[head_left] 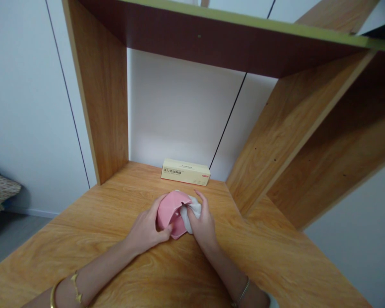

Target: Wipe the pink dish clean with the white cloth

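Left hand (147,231), half-curled, gripping the side of a smooth, angular pink bowl (169,207); right hand (205,224), partly closed, holding a soft, crumpled white cloth (195,208) against it. Centre: an oblong cream box (185,173) on the wood-grain surface (115,261), wooden panels (101,98) either side. Lower centre: bowl between the hands, cloth beneath the right thumb.

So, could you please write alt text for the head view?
The left hand grips a pink bowl while the right hand holds a white cloth against it, over a wooden desk. A cream box lies behind them, beneath a shelf.
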The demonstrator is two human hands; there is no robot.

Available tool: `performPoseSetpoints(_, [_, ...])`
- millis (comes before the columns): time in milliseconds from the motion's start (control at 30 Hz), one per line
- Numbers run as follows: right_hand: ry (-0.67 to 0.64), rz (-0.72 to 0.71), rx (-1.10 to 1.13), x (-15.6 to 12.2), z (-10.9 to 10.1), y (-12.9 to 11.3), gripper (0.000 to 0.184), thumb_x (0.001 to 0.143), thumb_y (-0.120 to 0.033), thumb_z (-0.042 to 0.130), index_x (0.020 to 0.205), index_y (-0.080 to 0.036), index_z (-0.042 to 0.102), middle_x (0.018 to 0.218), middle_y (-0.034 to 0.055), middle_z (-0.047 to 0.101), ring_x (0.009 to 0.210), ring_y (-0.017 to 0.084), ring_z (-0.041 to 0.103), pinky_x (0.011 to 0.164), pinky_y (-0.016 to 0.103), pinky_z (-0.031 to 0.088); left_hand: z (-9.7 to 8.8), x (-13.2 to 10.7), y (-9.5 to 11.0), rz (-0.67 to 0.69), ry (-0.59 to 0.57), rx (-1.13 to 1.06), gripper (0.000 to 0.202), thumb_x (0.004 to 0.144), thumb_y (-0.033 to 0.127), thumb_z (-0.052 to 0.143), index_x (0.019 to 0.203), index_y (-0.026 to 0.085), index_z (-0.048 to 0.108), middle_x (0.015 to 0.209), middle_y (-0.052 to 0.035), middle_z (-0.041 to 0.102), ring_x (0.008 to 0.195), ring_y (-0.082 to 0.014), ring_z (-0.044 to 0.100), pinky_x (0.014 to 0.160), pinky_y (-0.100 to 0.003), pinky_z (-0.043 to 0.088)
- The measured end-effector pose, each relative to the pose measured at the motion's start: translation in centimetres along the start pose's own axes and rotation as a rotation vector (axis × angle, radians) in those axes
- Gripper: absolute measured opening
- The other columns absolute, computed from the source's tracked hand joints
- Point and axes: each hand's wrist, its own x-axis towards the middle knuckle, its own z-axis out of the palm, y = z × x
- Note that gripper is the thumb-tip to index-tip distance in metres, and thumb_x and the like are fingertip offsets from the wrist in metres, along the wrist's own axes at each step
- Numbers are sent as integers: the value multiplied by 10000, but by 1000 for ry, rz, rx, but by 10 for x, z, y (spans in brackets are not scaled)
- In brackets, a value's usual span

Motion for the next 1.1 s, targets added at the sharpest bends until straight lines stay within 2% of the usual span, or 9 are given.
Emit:
performPoseSetpoints(100, [15, 23, 83, 0, 3, 3, 502, 728, -289, 491, 1222, -235, 425, 1031, 57, 631, 879, 199, 599, 753, 322, 460, 3, 1, 1, -34, 34, -120, 701, 745, 408, 531, 1328, 177, 219, 1256, -133, 476, 1072, -256, 516, 897, -394, 412])
performPoseSetpoints(167, [24, 40, 123, 0, 4, 5, 513, 736, -269, 469, 1242, -226, 400, 1063, 64, 619, 918, 201, 590, 773, 325, 458, 5, 0, 2, -49, 23, -164, 790, 717, 432, 576, 1342, 168, 173, 1287, -148, 441, 1106, -259, 491, 921, -405, 396])
performPoseSetpoints(233, [21, 48, 142, 0, 5, 6, 525, 740, -261, 458, 1258, -221, 384, 1065, 67, 618, 930, 200, 588, 778, 321, 459, 8, 0, 3, -49, -2, -180, 868, 666, 437, 633, 1345, 160, 167, 1300, -157, 424, 1133, -274, 466, 935, -417, 383])
performPoseSetpoints(333, [-2, 23, 136, -1, 5, 4, 534, 741, -255, 456, 1268, -223, 377, 1050, 61, 625, 897, 191, 600, 759, 312, 468, 9, -1, 5, -41, 3, -212, 823, 670, 415, 631, 1324, 145, 211, 1251, -155, 468, 1108, -266, 484, 928, -407, 394])
performPoseSetpoints(567, [10, -36, -227, -2, -5, -9, 386, 702, -348, 525, 1069, -228, 527, 846, 43, 673, 687, 203, 620, 630, 306, 457, 2, 0, 6, 25, 52, -99, 706, 651, 293, 606, 1273, 164, 298, 1170, -116, 534, 1040, -255, 522, 893, -384, 416])
performPoseSetpoints(700, [57, -109, -293, -2, -9, -9, 453, 702, -358, 521, 1123, -193, 496, 766, 44, 668, 657, 206, 618, 615, 297, 447, 1, -2, 3, 17, 1, 0, 721, 634, 288, 588, 1285, 172, 300, 1145, -105, 561, 982, -263, 553, 852, -393, 436])
performPoseSetpoints(800, [17, -141, -273, -3, -9, -7, 515, 712, -342, 504, 1201, -192, 445, 805, 47, 676, 695, 210, 627, 634, 297, 449, 0, -3, 2, 37, -12, 22, 735, 624, 288, 583, 1293, 171, 303, 1152, -104, 561, 970, -267, 562, 854, -392, 432])
performPoseSetpoints(933, [-90, -66, -193, -4, -7, -4, 520, 718, -304, 498, 1230, -247, 425, 942, 47, 667, 833, 237, 623, 705, 329, 455, -1, -3, 3, 42, -36, 12, 716, 627, 317, 592, 1278, 170, 334, 1121, -109, 578, 953, -276, 571, 836, -393, 441])
performPoseSetpoints(1100, [-65, 10, 41, -2, 0, 2, 527, 736, -272, 471, 1257, -237, 404, 1005, 52, 644, 887, 210, 602, 782, 334, 452, 1, 0, 2, -21, 2, -137, 700, 733, 390, 544, 1322, 175, 231, 1167, -127, 543, 990, -256, 560, 863, -403, 434])
